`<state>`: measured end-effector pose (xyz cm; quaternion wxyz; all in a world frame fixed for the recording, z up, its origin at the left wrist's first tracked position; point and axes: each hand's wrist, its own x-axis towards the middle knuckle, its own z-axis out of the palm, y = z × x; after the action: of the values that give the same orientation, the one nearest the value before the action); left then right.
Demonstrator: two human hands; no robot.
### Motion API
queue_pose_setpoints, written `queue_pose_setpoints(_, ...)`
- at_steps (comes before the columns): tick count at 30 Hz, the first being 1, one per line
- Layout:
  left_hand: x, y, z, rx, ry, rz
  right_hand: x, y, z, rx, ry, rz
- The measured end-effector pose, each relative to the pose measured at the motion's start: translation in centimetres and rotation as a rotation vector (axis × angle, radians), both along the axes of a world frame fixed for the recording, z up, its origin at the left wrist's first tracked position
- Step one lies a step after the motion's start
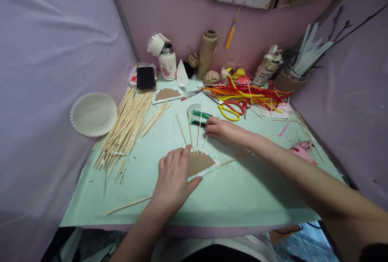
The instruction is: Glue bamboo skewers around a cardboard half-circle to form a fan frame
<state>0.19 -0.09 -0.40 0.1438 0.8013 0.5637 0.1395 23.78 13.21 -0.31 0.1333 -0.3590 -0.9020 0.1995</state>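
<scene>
A brown fan-shaped card piece [200,162] lies on the pale green table [242,197], with several thin wooden sticks [190,133] fanning out from its top edge. My left hand [174,179] lies flat on the card's left part, fingers stretched out and pressing it down. My right hand [222,129] rests just beyond the card, fingers curled, pinching the far end of the rightmost stick [205,144]. A loose stick [233,159] lies under my right forearm.
A big bundle of sticks [129,126] lies at the left, a paper plate [93,114] beside it. Behind are scissors [230,110], a protractor [195,111], coloured pipe cleaners [251,92], twine spools [207,54], a bottle [167,63] and a second card piece [166,94].
</scene>
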Motion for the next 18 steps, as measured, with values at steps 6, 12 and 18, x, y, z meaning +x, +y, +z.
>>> queue_pose_setpoints(6, 0.0, 0.0, 0.0, -0.014, 0.015, -0.003, -0.3, -1.0, 0.9, 0.016, -0.078, -0.031)
queue_pose_setpoints(12, 0.0, 0.0, 0.1, -0.013, 0.022, -0.006, -0.9, -2.7, 1.3, -0.024, -0.049, 0.064)
queue_pose_setpoints(18, 0.0, 0.0, -0.1, -0.01, 0.016, 0.0, -1.1, -2.6, 0.5, -0.061, -0.007, 0.064)
